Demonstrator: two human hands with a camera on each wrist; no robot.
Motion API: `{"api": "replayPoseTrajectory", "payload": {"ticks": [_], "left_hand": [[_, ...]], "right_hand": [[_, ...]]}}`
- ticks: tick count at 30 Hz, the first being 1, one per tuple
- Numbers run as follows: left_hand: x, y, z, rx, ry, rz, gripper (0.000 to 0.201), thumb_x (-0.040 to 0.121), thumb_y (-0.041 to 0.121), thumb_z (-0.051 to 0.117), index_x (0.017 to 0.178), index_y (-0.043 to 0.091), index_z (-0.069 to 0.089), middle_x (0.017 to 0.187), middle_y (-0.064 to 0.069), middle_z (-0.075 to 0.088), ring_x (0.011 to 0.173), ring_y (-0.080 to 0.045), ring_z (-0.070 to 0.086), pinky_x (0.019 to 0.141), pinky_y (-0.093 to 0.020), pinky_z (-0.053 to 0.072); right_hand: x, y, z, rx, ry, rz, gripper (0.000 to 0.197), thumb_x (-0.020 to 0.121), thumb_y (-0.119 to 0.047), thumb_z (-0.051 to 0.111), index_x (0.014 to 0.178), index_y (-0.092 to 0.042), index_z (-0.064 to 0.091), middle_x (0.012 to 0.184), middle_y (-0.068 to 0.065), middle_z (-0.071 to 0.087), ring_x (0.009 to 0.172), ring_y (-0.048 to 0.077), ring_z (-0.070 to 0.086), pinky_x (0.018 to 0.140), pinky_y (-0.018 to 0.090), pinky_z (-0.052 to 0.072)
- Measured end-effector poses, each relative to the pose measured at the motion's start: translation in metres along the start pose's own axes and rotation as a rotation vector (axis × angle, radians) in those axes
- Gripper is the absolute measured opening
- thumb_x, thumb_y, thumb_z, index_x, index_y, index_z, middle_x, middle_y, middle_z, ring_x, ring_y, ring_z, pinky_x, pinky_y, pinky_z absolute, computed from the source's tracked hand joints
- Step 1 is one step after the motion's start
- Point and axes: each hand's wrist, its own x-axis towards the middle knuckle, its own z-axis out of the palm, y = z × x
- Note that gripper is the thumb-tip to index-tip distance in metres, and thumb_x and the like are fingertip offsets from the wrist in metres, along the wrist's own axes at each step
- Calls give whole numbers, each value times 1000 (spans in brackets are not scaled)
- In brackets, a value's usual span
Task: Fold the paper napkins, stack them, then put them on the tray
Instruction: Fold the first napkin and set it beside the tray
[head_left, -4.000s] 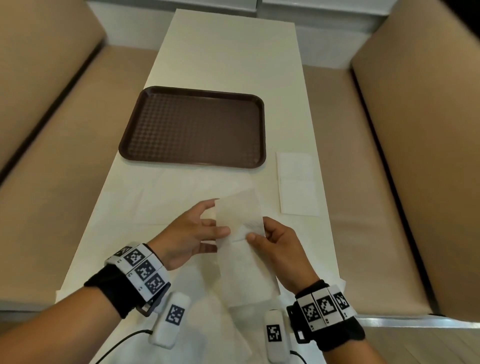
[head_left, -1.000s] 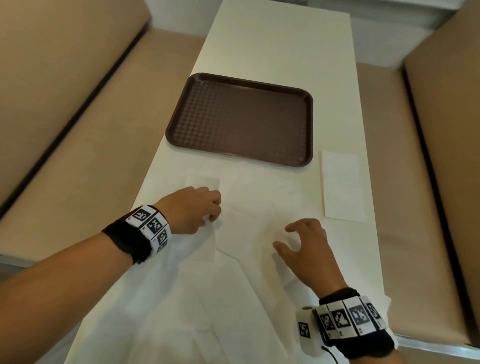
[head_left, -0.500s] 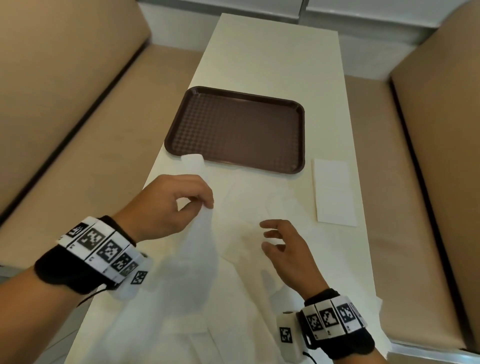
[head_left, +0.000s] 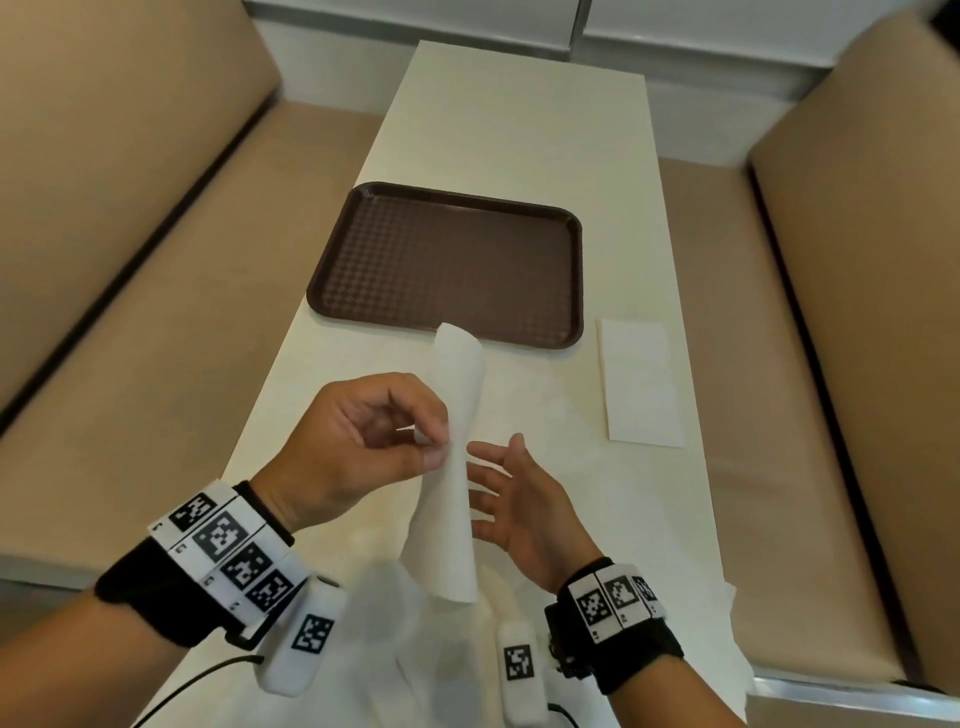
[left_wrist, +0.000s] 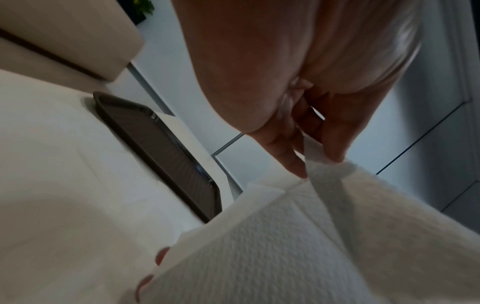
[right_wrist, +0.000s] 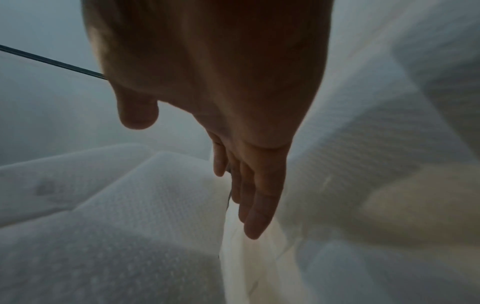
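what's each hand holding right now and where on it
The left hand pinches a paper napkin partway down one side edge, between thumb and fingers. The right hand is open beside it, holding nothing.

Left hand (head_left: 358, 441) pinches napkin (head_left: 451, 467) between thumb and fingers, lifted above table (head_left: 519, 130). Napkin hangs curled, top end rising in front of tray (head_left: 447, 265) near edge. Right hand (head_left: 524, 506) just beside napkin, fingers spread and relaxed, palm toward it. Folded napkin (head_left: 641, 382) flat on table, right of tray. Loose napkins (head_left: 545, 410) spread below hands. Tan benches (head_left: 130, 312) flank table.
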Motion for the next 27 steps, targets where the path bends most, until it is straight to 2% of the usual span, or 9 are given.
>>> {"api": "replayPoseTrajectory", "payload": {"ticks": [4,6,10,12,14,19,22,25,27], "left_hand": [[-1,-4,5,-21,-30,-19,24,74,-7,74,80,16,71,84,-9,65,81,-24,61,75,-28,53],[-1,-4,4,-12,-43,-31,18,74,-2,73,81,14,71,84,-10,64,80,-25,60,76,-28,50],[-1,-5,1,50,1,-32,12,75,8,77,82,16,71,82,-8,65,78,-24,59,76,-26,50],[0,-8,-1,128,38,-32,12,74,13,80,81,17,70,81,-4,65,78,-23,61,77,-26,51],[0,-13,-4,165,81,-59,13,73,16,81,80,15,70,81,-3,65,79,-23,61,77,-27,52],[0,-28,-17,197,238,-197,20,70,30,83,79,16,72,84,-4,69,83,-25,63,78,-35,53],[0,-36,-20,255,280,-266,15,73,20,87,79,21,73,84,-1,71,83,-30,64,79,-43,53],[-1,-39,-21,281,248,-310,27,77,-1,83,78,24,72,82,5,69,80,-15,65,76,-34,51],[-1,-38,-21,278,207,-312,31,77,-4,82,80,25,72,85,6,69,82,-14,65,77,-30,51]], "right_hand": [[0,6,4,57,-90,34,73,87,-63,54,135,-8,59,121,19,67,103,31,66,85,43,56],[-2,9,5,80,-140,24,66,85,-58,65,132,-11,63,116,13,67,98,28,67,83,41,56],[-2,14,1,116,-208,-44,74,80,-38,82,142,-7,56,140,20,58,123,36,58,109,59,42],[-3,16,-5,108,-214,-74,74,81,-29,82,143,-1,53,143,25,55,128,40,56,112,57,41],[-5,17,-8,56,-206,-61,73,81,-23,80,143,2,50,143,29,54,130,44,54,110,54,44],[-9,15,-11,-11,-57,-4,43,80,-5,73,123,2,68,127,26,67,110,37,68,85,42,60],[-10,10,-14,56,46,-26,40,85,-15,75,123,-4,66,127,20,68,109,32,68,85,48,61],[-10,2,-16,146,76,-42,37,91,-27,65,124,-9,63,124,18,69,108,33,68,88,53,58],[-8,-4,-18,146,91,-29,34,90,-37,65,112,-12,69,110,17,69,92,32,69,79,50,58]]}}
